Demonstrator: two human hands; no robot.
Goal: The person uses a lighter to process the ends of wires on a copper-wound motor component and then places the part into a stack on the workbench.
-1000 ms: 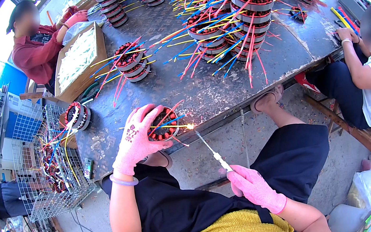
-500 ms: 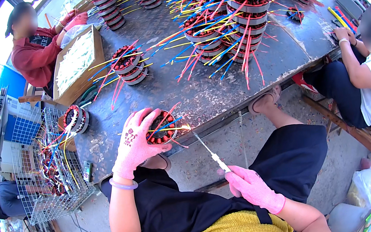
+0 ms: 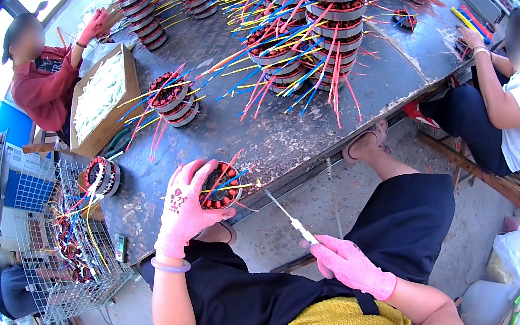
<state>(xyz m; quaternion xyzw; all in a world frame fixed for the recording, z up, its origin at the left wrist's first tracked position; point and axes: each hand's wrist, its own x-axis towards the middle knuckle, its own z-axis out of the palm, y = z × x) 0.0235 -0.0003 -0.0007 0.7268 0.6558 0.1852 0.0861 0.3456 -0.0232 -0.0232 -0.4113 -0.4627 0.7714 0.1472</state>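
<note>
In its pink glove, my left hand (image 3: 180, 201) curls around the side of a motor stator (image 3: 221, 183) with red windings, at the table's front edge. Red, blue and yellow lead wires stick out of that stator to the right. My right hand (image 3: 350, 264), gloved in pink too, grips a thin torch (image 3: 292, 221) by its white handle. The metal tube points up and left, and a small orange flame (image 3: 259, 183) shows just beyond it. That flame sits at the end of the yellow wire; whether it touches is too small to tell.
Stacked stators (image 3: 337, 23) with splayed wires stand across the table (image 3: 247, 124). A shorter stack (image 3: 171, 102) and a stator pair (image 3: 103, 176) are nearer. At left are a cardboard box (image 3: 104, 98) and wire basket (image 3: 83, 283). Co-workers sit far left (image 3: 43, 80) and right (image 3: 512, 98).
The view has shifted slightly. My left hand keeps its hold on the stator, and the torch stays at its wires. The far-left person's hand has risen.
</note>
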